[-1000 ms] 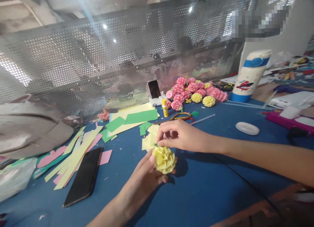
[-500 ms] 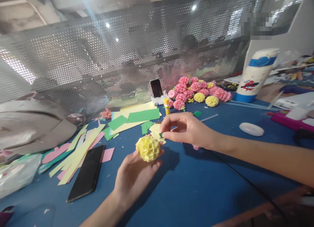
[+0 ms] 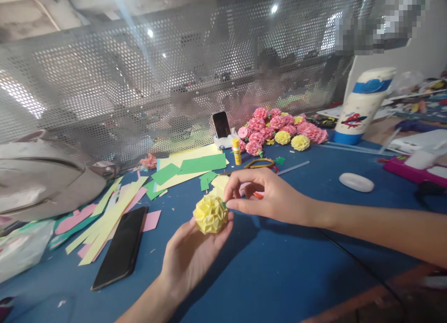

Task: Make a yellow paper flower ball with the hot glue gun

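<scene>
A round yellow paper flower (image 3: 210, 214) with many folded petals rests in my left hand (image 3: 197, 248), its fingers curled around the underside and far side. My right hand (image 3: 267, 192) is beside it, thumb and forefinger pinched on a small green paper piece (image 3: 224, 205) at the flower's right edge. Most of that piece is hidden by the fingertips. Behind my right hand lie scissors with yellow handles (image 3: 260, 163), partly covered by it. A yellow glue stick (image 3: 236, 151) stands upright just beyond.
Pink and yellow paper flowers (image 3: 256, 124) are heaped at the back. Green paper sheets (image 3: 204, 164) and yellow strips (image 3: 101, 230) lie left, near a black phone (image 3: 120, 248). A bottle (image 3: 363, 106), a white oval object (image 3: 356, 182) and a magenta glue gun (image 3: 405, 171) are right.
My right hand has moved slightly left and down, bringing the green piece against the yellow flower. The flower has turned a little in my left hand. The scissors' handles have come into sight.
</scene>
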A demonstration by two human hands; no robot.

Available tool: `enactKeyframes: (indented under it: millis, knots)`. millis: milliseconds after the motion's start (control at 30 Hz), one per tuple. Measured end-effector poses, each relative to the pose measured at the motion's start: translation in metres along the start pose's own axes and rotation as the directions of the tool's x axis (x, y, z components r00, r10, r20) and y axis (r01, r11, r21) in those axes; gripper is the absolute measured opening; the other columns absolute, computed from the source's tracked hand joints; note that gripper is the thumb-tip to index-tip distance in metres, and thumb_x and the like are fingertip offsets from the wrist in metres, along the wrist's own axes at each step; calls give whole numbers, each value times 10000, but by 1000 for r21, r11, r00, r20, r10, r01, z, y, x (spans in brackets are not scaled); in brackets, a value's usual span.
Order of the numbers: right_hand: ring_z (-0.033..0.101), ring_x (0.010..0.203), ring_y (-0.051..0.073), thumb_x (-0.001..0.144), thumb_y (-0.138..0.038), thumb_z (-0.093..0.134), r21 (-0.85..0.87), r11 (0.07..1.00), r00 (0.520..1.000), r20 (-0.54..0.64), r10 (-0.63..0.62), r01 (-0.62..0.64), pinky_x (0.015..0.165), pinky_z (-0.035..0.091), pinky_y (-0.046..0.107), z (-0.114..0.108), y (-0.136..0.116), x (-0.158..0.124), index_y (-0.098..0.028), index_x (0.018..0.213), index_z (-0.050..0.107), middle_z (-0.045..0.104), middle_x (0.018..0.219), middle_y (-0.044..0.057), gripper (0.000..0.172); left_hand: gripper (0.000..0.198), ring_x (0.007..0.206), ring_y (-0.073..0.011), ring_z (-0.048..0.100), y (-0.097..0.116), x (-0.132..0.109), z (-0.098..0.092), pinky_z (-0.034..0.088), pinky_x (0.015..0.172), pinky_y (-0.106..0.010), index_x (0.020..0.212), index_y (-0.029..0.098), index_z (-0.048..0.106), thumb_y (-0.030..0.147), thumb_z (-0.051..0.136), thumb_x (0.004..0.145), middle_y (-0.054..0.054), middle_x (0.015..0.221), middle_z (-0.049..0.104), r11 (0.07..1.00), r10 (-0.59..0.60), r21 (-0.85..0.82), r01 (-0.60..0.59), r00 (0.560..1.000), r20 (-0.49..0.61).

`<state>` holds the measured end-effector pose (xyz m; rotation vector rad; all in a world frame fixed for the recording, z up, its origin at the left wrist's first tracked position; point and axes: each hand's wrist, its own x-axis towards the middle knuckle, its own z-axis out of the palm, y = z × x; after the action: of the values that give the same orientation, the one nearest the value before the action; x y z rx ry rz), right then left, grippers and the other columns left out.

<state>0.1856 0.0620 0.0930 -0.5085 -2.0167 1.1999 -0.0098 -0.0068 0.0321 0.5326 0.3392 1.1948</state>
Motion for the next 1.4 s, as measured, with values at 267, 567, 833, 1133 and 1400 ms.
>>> enactKeyframes:
  millis: [267, 567, 833, 1133, 1400]
  knots:
    - [462, 623, 60, 855, -207, 662, -62, 998, 1000, -16, -4, 3, 537, 378, 173, 2, 1, -1, -161, 854, 649, 637, 823, -20, 48, 419, 1161, -230, 652, -3, 1, 0, 467, 1079, -310, 1314, 122, 574, 214, 539, 907, -128, 1159, 721, 998, -48, -39, 52, 995, 82]
    - [489, 658, 62, 854, -165, 643, -198, 974, 990, -64, -123, 108, 542, 376, 178, -2, 5, 2, -158, 838, 654, 606, 782, -28, 20, 465, 1302, -328, 532, -8, -4, -2, 399, 1122, -492, 1386, 139, 502, 241, 557, 936, -154, 1300, 645, 992, -125, 24, 123, 985, 116]
    - [567, 745, 98, 839, -214, 652, -117, 993, 998, 64, 22, -15, 648, 440, 224, -11, 14, 11, -159, 842, 656, 660, 828, 1, 55, 386, 1184, -271, 629, -9, -4, -3, 515, 1001, -355, 1295, 143, 607, 229, 627, 919, -162, 1331, 623, 979, -166, 142, 145, 976, 143]
    - [492, 648, 69, 815, -162, 660, -140, 989, 995, 82, 56, -44, 586, 387, 215, -13, 7, 9, -158, 819, 660, 640, 783, -17, 6, 383, 1159, -252, 649, -8, -2, -7, 511, 1005, -329, 1258, 148, 642, 237, 677, 887, -144, 1313, 645, 971, -171, 186, 148, 979, 112]
    - [536, 720, 90, 844, -239, 659, -147, 988, 998, 53, 46, -38, 607, 394, 226, -13, 7, 8, -175, 840, 665, 652, 836, -5, 64, 426, 1158, -252, 649, -6, -3, -7, 500, 1016, -331, 1253, 163, 633, 227, 725, 841, -117, 1281, 667, 967, -103, 243, 81, 991, 83]
